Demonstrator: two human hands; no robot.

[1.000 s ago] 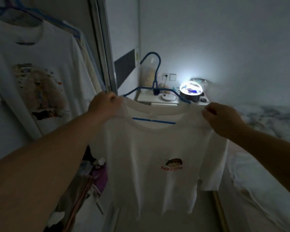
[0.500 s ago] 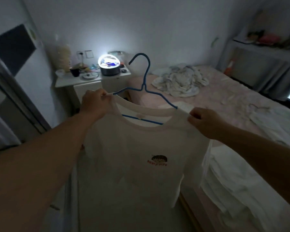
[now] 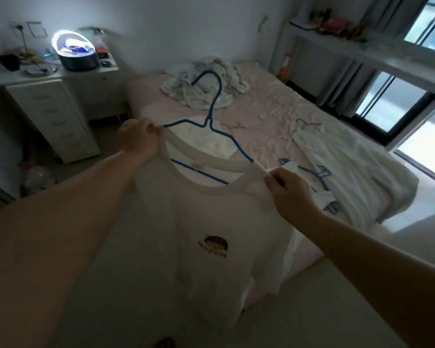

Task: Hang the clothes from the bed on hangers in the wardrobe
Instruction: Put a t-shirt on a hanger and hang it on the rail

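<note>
We hold a white T-shirt [image 3: 206, 247] up in front of us, already threaded on a blue hanger [image 3: 212, 116]. Our left hand [image 3: 138, 139] pinches the shirt's shoulder with curled fingers, and our right hand [image 3: 290, 190] pinches the other shoulder the same way. The hanger's hook stands above the neckline, tilted toward the right, and its lower bar shows through the collar opening. A small dark print with red letters sits on the chest.

Behind the shirt lies the bed [image 3: 261, 114] with a wrinkled pink sheet. A crumpled pile of pale clothes [image 3: 201, 86] lies near its head, a white garment [image 3: 357, 167] is spread along the right side, and more blue hangers [image 3: 320, 175] lie just beyond our right hand. The hanging shirt hides the near edge of the bed.

To the left stands a white drawer unit [image 3: 58, 116] carrying a glowing ring lamp [image 3: 73, 49] and small clutter. To the right we see grey curtains [image 3: 342, 79], a shelf and a window [image 3: 397, 104].
</note>
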